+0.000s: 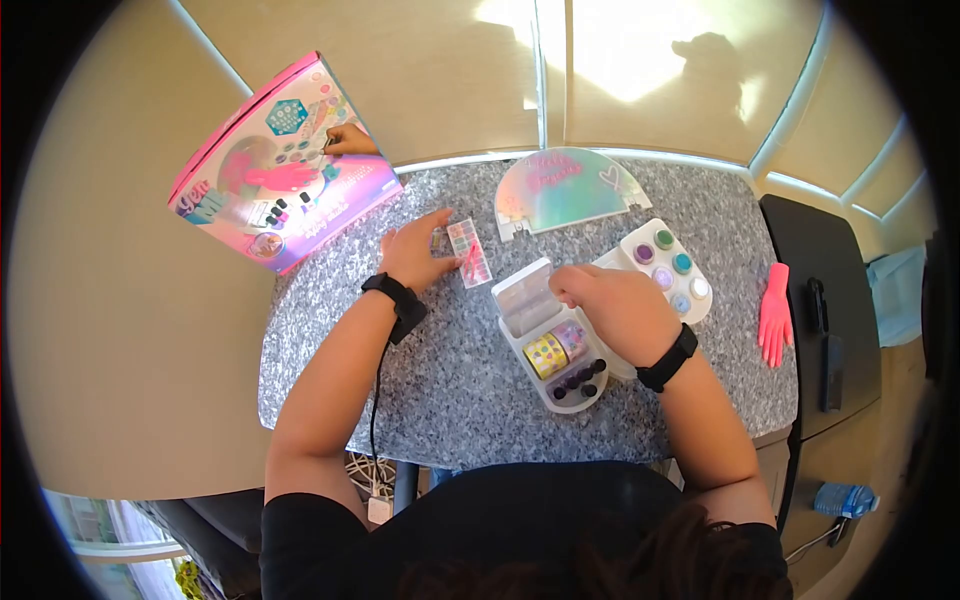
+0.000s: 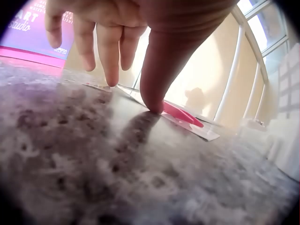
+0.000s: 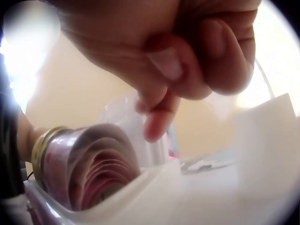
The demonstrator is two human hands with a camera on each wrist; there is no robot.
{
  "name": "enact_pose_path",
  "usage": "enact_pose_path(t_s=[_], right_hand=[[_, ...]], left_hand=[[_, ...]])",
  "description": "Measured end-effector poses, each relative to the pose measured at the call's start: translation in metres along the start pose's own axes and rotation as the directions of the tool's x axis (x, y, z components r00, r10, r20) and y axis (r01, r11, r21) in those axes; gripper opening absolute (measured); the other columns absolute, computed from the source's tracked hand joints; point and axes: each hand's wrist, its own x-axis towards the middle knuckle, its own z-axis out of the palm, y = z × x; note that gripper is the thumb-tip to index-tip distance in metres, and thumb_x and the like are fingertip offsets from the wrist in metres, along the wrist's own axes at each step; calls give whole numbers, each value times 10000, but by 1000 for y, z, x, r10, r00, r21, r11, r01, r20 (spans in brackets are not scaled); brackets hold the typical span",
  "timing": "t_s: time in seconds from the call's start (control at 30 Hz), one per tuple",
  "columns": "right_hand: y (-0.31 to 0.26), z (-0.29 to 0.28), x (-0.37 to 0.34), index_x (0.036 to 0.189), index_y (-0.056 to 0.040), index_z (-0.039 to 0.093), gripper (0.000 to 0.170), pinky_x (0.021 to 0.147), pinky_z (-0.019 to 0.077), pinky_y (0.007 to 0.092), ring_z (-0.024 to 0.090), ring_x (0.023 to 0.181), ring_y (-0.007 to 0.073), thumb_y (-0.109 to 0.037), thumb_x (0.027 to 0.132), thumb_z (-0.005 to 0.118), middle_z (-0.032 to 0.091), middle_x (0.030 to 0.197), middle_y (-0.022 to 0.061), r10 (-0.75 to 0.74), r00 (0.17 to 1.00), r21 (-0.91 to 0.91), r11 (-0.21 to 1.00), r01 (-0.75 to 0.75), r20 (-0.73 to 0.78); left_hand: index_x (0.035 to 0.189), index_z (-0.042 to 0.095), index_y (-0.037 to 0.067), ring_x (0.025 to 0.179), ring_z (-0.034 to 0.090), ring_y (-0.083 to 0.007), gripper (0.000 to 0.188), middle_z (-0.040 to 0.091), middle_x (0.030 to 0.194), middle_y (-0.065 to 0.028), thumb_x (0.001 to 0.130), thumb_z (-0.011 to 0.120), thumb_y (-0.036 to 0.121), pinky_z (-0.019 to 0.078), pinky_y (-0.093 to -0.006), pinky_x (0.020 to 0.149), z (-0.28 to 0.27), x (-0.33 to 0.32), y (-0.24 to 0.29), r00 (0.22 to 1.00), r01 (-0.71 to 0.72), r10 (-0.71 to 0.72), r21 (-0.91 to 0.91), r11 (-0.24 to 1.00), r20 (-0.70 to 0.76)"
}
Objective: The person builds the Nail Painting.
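Note:
My left hand [image 1: 415,250] reaches over the table with straight fingers. In the left wrist view its thumb presses on a flat sheet [image 2: 208,135] beside a pink, slim piece [image 2: 180,115]. From the head that sheet shows as a small clear card with rows of pale marks. My right hand [image 1: 630,310], fingers curled, hovers over an open white case [image 1: 515,340]; nothing shows between the fingers in the right wrist view [image 3: 187,61]. The case holds a yellow patterned roll [image 1: 545,356], a purple roll [image 1: 570,338] and several dark-capped bottles [image 1: 580,378].
A white palette [image 1: 640,240] with several coloured pots lies right of the case. Behind stands a shiny half-round panel [image 1: 570,190]. A pink model hand [image 1: 775,315] lies at the right edge. A large printed box [image 1: 290,165] stands back left.

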Motion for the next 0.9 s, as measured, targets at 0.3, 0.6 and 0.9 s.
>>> enact_pose_path(t_s=[0.3, 0.6, 0.9], right_hand=[[-6, 10, -2, 1112, -126, 628, 80, 740, 582, 494, 754, 915, 383, -141, 1033, 631, 740, 973, 119, 2, 997, -115, 993, -11, -74], [-28, -13, -8, 1076, -125, 749, 101, 683, 587, 443, 757, 815, 343, -186, 1001, 777, 771, 948, 92, -73, 953, -10, 997, 73, -293], [-59, -33, -17, 1119, -157, 788, 191, 714, 603, 408, 763, 844, 293, -152, 935, 839, 778, 974, 42, -38, 946, 130, 988, 84, -321]], left_hand=[[1535, 650, 254, 1364, 687, -303, 675, 780, 1328, -26, 911, 894, 337, 234, -766, 1260, 0, 1, 4, 1000, 25, -24, -20, 1000, 10], [1192, 799, 41, 1130, 794, -273, 170, 831, 1114, -123, 1041, 756, 108, 595, -386, 992, -54, -54, 32, 894, -145, -21, -334, 931, -448], [947, 826, 192, 1045, 749, -245, 196, 776, 870, 51, 819, 923, 79, 243, -546, 1334, -74, -183, 109, 611, -353, 338, 136, 926, -716]])
